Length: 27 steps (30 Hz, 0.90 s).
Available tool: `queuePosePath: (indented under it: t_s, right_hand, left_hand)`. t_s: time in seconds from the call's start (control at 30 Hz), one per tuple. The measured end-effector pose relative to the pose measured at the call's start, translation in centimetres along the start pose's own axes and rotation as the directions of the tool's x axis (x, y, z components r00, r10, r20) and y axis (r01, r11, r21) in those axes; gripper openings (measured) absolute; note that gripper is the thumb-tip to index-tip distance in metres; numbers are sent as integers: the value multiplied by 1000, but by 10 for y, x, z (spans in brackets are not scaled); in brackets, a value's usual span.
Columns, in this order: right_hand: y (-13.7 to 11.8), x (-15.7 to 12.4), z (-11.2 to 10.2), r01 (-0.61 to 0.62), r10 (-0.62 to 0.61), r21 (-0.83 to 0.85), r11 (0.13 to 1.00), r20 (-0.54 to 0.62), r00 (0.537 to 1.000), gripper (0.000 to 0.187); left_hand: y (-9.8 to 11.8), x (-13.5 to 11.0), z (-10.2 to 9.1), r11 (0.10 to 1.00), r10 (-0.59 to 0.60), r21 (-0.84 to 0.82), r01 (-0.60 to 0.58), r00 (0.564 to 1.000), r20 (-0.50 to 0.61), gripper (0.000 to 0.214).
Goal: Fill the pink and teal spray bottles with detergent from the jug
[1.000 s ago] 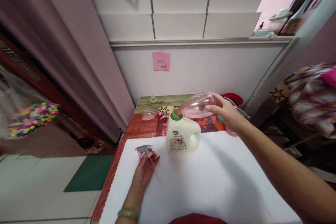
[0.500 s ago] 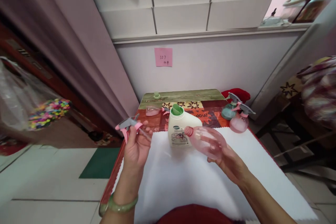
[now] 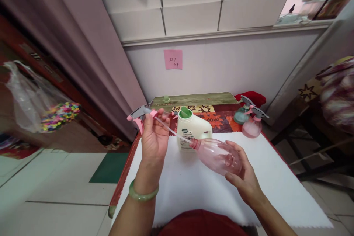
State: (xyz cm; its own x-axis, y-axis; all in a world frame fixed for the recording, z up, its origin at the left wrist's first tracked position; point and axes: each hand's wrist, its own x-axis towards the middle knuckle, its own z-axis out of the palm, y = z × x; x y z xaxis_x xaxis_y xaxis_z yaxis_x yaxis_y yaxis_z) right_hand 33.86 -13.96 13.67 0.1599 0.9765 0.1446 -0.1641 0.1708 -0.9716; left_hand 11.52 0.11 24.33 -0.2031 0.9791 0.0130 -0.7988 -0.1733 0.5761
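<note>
Between its thumb and fingers my left hand (image 3: 155, 136) grips a grey and pink trigger spray head (image 3: 141, 113), its thin clear tube pointing right and down. The tube's end meets the pink neck of a clear pink spray bottle (image 3: 215, 153); whether it is inside cannot be made out. That bottle lies tilted in my right hand (image 3: 246, 177), fingers wrapped round its base, neck towards the left. Behind the tube stands a cream detergent jug (image 3: 197, 127) with a green pouring spout.
Two spray bottles, one teal (image 3: 241, 116) and one pink (image 3: 251, 129), stand at the table's right back. A small green cap (image 3: 166, 99) sits at the back left. White cloth (image 3: 188, 195) covers the near table.
My hands have come closer together. The spray head has moved up and right, and its tube now reaches the bottle's neck. The bottle has shifted slightly right and down.
</note>
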Motion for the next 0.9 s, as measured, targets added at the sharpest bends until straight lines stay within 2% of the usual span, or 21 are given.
queuePosePath:
  t_s: [0.13, 0.23, 0.37, 0.53, 0.7, 0.8, 0.9]
  right_hand:
    - [1, -1, 10, 9, -8, 22, 1000, -41, 999, 86]
    - [3, -1, 18, 53, -51, 17, 998, -68, 996, 87]
    - [5, 1, 30, 116, -115, 0, 993, -112, 987, 89]
    - [7, 7, 42, 225, -244, -111, 968, -217, 945, 92]
    - [14, 11, 44, 379, -447, -288, 880, -225, 866, 91]
    - [14, 14, 42, 494, -607, -436, 752, -168, 777, 90]
    - [10, 18, 40, 553, -724, -580, 599, -97, 683, 89]
  left_hand:
    - [-10, -11, 8, 999, -29, 13, 29, 999, 13, 16]
    - [-21, -23, 13, 999, -32, 23, 31, 998, 63, 14]
    - [-38, -44, 16, 991, -97, 106, 84, 987, 128, 21]
    - [-53, -62, 18, 975, -193, 127, 182, 978, 80, 25]
    - [-55, -64, 19, 972, -213, 106, 209, 977, 29, 26]
    - [-54, -64, 20, 970, -228, 86, 225, 974, 15, 29]
    - [-55, -65, 20, 970, -233, 72, 233, 972, 2, 29]
